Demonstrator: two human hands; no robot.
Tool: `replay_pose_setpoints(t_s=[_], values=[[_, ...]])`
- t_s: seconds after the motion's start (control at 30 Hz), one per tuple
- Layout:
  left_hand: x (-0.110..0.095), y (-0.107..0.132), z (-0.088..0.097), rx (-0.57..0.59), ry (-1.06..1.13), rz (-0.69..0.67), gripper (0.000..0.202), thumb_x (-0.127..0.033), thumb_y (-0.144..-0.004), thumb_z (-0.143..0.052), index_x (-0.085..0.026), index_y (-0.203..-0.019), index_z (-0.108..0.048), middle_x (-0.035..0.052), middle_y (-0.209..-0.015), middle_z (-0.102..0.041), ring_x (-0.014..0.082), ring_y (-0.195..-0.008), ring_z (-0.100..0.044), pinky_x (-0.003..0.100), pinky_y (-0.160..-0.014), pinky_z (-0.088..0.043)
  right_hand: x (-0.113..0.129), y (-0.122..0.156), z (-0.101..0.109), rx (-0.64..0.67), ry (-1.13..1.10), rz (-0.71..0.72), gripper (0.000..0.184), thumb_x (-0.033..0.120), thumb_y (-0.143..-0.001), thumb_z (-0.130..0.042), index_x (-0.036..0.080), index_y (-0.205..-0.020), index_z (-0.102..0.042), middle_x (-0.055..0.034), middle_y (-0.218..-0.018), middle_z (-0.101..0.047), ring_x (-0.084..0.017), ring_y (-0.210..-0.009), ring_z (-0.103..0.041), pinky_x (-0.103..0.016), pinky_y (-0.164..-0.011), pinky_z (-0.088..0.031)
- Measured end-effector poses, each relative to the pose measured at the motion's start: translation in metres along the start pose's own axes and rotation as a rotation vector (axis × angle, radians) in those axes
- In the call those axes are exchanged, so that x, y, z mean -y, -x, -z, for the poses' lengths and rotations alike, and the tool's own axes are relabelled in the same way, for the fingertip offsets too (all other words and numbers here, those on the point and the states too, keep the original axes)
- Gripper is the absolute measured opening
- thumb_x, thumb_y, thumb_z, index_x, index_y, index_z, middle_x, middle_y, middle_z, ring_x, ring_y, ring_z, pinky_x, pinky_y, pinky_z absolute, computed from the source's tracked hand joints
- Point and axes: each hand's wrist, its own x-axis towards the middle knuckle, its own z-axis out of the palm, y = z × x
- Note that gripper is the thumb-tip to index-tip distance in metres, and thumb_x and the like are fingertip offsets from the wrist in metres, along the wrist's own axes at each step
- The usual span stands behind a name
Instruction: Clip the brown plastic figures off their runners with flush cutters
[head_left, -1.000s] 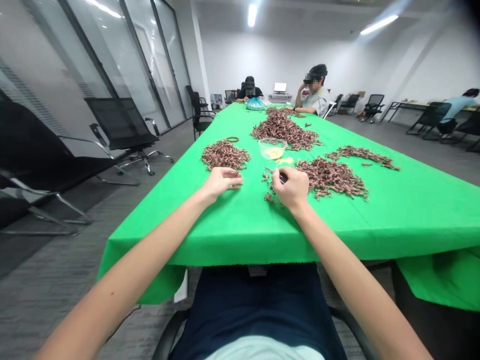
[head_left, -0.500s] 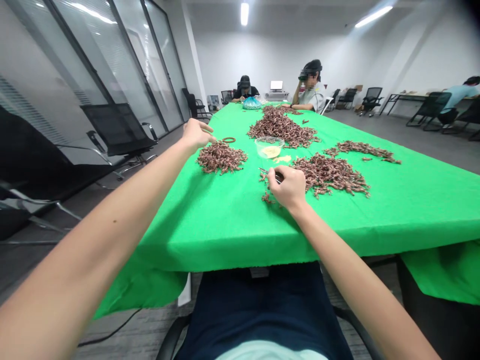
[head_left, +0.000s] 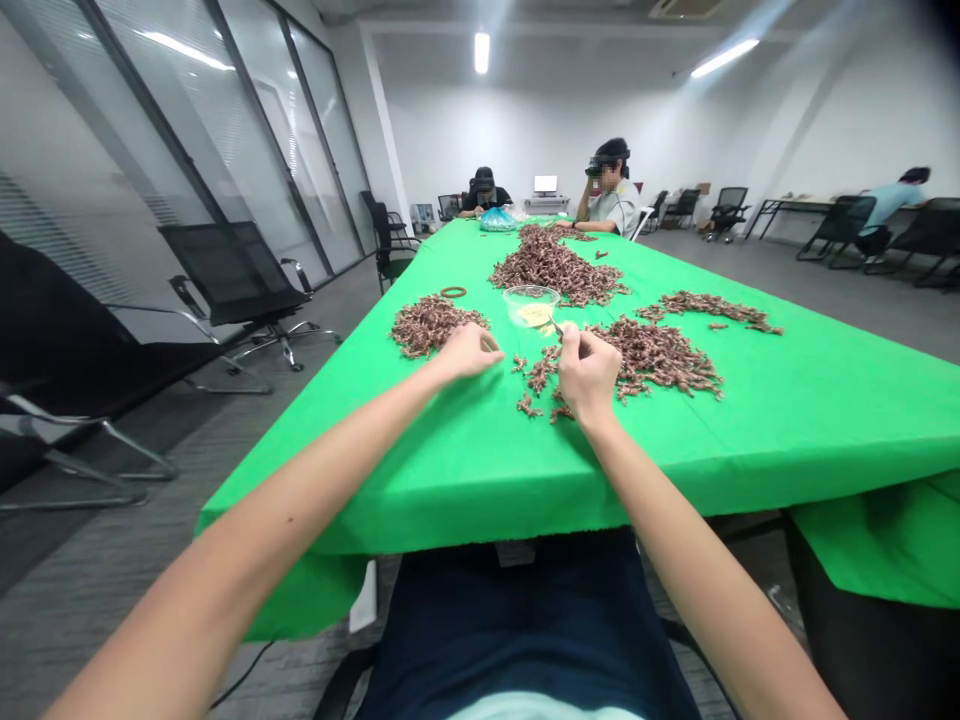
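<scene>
My right hand (head_left: 589,375) is closed on thin metal tweezers (head_left: 555,325), whose tip points at the clear plastic bowl (head_left: 512,308). Pale yellow bits (head_left: 535,315) lie inside that bowl. Just left of it, my left hand (head_left: 471,350) is low over the cloth, fingers a little apart and nothing visible in them. A pile of small brown, knobbly dried pieces (head_left: 424,325) lies behind this hand. Between my hands are several loose brown pieces (head_left: 540,375). Another brown pile (head_left: 667,358) spreads to the right of my right hand, which hides part of it.
The green cloth (head_left: 450,480) covers a long table. A large brown heap (head_left: 555,265) stands beyond the bowl, with a brown ring (head_left: 453,292) left of it and a strip of pieces (head_left: 720,307) to the right. Two people sit farther along; chairs (head_left: 232,270) stand at left.
My left hand has come back from beyond the left pile toward the loose pieces. My right hand has turned, so the tweezers' tip is now by the bowl. The view has shifted slightly.
</scene>
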Motion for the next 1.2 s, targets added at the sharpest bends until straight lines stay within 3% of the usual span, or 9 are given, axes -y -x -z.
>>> replay_pose_setpoints(t_s=[0.17, 0.33, 0.57, 0.83, 1.0, 1.2], values=[[-0.024, -0.002, -0.037, -0.005, -0.037, 0.021, 0.031, -0.034, -0.096, -0.061, -0.015, -0.121, -0.061, 0.0108, -0.122, -0.063, 0.024, -0.105, -0.064, 0.045, -0.089, -0.056, -0.006, 0.0, -0.001, 0.019, -0.015, -0.052, 0.048, 0.044, -0.098, -0.042, 0.021, -0.055, -0.044, 0.002, -0.051, -0.044, -0.012, -0.048, -0.036, -0.03, -0.053, -0.022], [-0.026, 0.0, -0.046, -0.022, -0.044, 0.002, 0.032, -0.033, -0.096, -0.061, -0.016, -0.124, -0.06, 0.0111, -0.126, -0.061, 0.0246, -0.107, -0.063, 0.045, -0.09, -0.055, -0.006, 0.0, -0.001, 0.061, -0.034, -0.072, 0.049, 0.044, -0.096, -0.043, 0.021, -0.054, -0.045, 0.002, -0.049, -0.044, -0.012, -0.049, -0.037, -0.03, -0.053, -0.023], [-0.001, 0.013, -0.018, 0.019, 0.03, -0.13, 0.029, -0.032, -0.097, -0.061, -0.015, -0.12, -0.061, 0.0101, -0.119, -0.064, 0.0225, -0.1, -0.066, 0.043, -0.086, -0.057, -0.004, 0.0, -0.001, 0.105, -0.056, -0.073, 0.048, 0.044, -0.096, -0.045, 0.021, -0.054, -0.044, 0.0024, -0.05, -0.044, -0.012, -0.049, -0.038, -0.029, -0.054, -0.024], [0.017, 0.047, 0.023, -0.046, 0.076, -0.278, 0.02, -0.027, -0.085, -0.068, -0.017, -0.101, -0.074, 0.0052, -0.085, -0.074, 0.0214, -0.082, -0.069, 0.035, -0.081, -0.052, -0.003, 0.002, -0.003, 0.192, -0.092, -0.026, 0.046, 0.042, -0.095, -0.045, 0.021, -0.054, -0.045, 0.0022, -0.052, -0.047, -0.012, -0.051, -0.039, -0.029, -0.055, -0.026], [0.007, 0.07, 0.023, -0.074, 0.036, -0.333, 0.022, -0.028, -0.083, -0.065, -0.019, -0.101, -0.073, 0.0053, -0.089, -0.073, 0.0226, -0.085, -0.067, 0.038, -0.087, -0.047, -0.003, 0.002, -0.003, 0.206, -0.095, -0.014, 0.047, 0.044, -0.094, -0.046, 0.021, -0.054, -0.044, 0.0025, -0.052, -0.045, -0.012, -0.052, -0.039, -0.028, -0.055, -0.026], [0.001, 0.082, 0.019, 0.099, 0.061, -0.394, 0.026, -0.03, -0.076, -0.072, -0.02, -0.1, -0.074, 0.0049, -0.085, -0.075, 0.0229, -0.084, -0.069, 0.034, -0.084, -0.048, -0.003, 0.002, -0.003, 0.218, -0.089, -0.01, 0.048, 0.048, -0.094, -0.045, 0.021, -0.054, -0.042, 0.003, -0.052, -0.043, -0.012, -0.052, -0.038, -0.028, -0.055, -0.027]])
